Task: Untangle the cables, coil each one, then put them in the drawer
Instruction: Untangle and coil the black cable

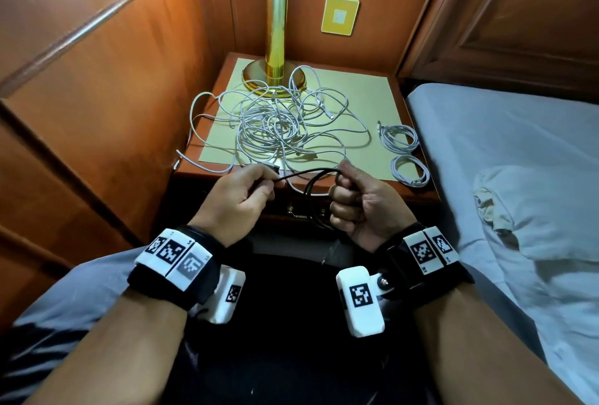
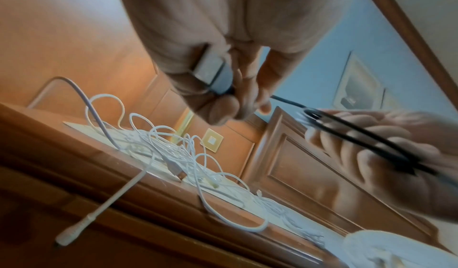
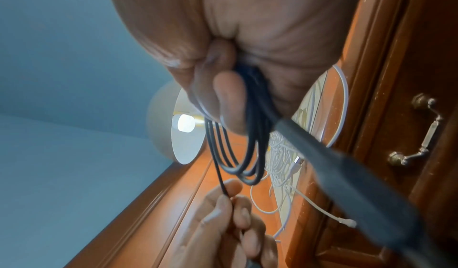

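Gathering loops, the right hand [image 1: 359, 200] fists round the black cable [image 1: 312, 177] above the nightstand's [image 1: 227, 80] front edge, while the left hand [image 1: 240, 194] pinches its free end taut (probably so turns stack evenly); the drawer [image 1: 291, 210] looks closed.

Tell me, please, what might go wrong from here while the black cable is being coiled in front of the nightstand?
1. The loops of the black cable bunched in the right hand could spring apart if that grip eases.
2. White strands from the tangle overhang the nightstand edge beside the left hand; snagging one might drag the tangle off.
3. The tangle also lies against the lamp base.
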`<state>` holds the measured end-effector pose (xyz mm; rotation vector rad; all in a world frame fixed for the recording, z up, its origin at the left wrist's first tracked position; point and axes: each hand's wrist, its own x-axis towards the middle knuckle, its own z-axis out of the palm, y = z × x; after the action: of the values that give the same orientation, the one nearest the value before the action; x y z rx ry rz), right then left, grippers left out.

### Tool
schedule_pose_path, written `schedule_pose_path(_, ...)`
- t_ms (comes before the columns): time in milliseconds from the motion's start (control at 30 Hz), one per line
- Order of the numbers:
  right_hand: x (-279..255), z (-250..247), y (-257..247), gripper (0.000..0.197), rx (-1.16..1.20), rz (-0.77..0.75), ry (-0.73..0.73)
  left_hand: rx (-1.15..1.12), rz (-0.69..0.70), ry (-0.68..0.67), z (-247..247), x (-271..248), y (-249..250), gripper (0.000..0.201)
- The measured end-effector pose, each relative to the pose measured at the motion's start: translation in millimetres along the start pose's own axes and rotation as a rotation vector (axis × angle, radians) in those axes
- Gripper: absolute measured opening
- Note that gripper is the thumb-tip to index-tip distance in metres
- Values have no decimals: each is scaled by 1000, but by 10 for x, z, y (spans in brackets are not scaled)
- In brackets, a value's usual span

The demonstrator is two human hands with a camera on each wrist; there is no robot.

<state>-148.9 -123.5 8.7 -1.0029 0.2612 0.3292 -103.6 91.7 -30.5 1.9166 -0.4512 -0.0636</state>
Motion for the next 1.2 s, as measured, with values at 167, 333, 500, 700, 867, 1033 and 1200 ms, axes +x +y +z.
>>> schedule_pose_path(167, 0, 7, 21, 41, 25, -14, 7, 190, 74, 19, 82, -19, -28, 9)
schedule_pose_path(333, 18, 38, 61, 42, -19, -3, -16, -92, -127, 43, 205, -26, 43, 8)
schedule_pose_path(500, 50, 66, 126, 42, -90, 3, -9, -488, -215, 104, 272, -29, 161, 8)
schedule_pose_path(700, 56, 125, 181, 40, -174, -76, 15, -763, -334, -15, 287, -37, 240, 10)
schedule_pose_path(867, 102, 145, 250, 37, -265, -160, 50, -848, -345, 58, 282, -20, 264, 15)
schedule_pose_path(1033, 155, 147, 291, 35, -249, -201, 85, -872, -447, 0, 306, -41, 289, 11)
schedule_pose_path(1200, 163, 149, 275, 36, -218, -254, 152, -794, -406, -69, 345, -49, 257, 16)
